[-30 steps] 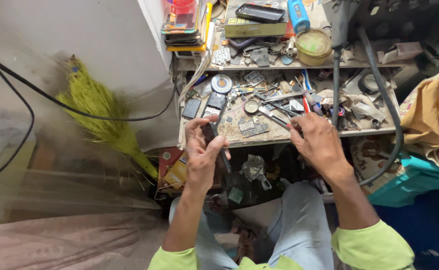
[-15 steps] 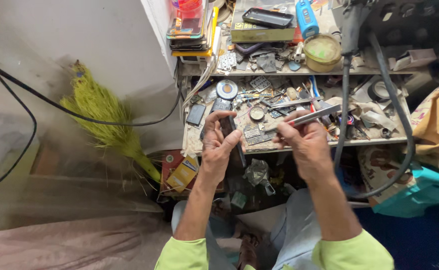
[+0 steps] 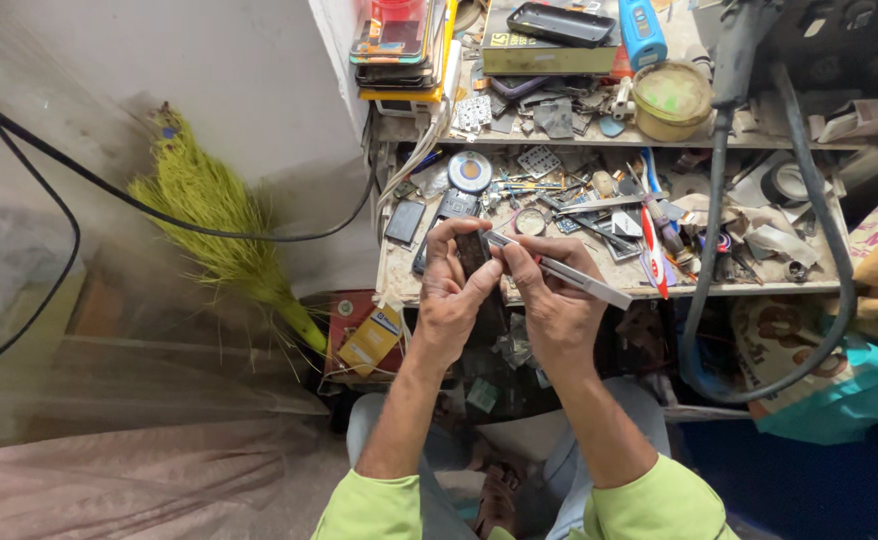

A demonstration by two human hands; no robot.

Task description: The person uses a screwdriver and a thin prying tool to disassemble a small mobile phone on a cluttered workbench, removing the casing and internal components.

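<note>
lime-green sleeves at the bottom edge, forearms running up to both hands, which meet in front of the worktop (image 3: pixel 399 285). left hand (image 3: pixel 451 300) has its fingers wrapped closed round a small dark rectangular phone-like slab (image 3: pixel 473 250), held upright w/ its long axis running away from the body, top end towards the shelves; prob held that way so the face is open to the tool. right hand (image 3: pixel 557 305) pinches a slim silver metal tool (image 3: pixel 569 278), fingers closed on it; long axis slants from lower right up to upper left, tip pointing at the slab's upper edge and touching it or just beside, can't tell which. beyond, worktop is crowded w/ small parts, a round silver disc (image 3: pixel 470 171), a red-and-white toothbrush (image 3: pixel 650 250). further back a round yellowish tin (image 3: pixel 671 98) and a blue handheld device (image 3: pixel 641 30). off left, a green straw broom (image 3: pixel 221 235) leans on the wall.
</note>
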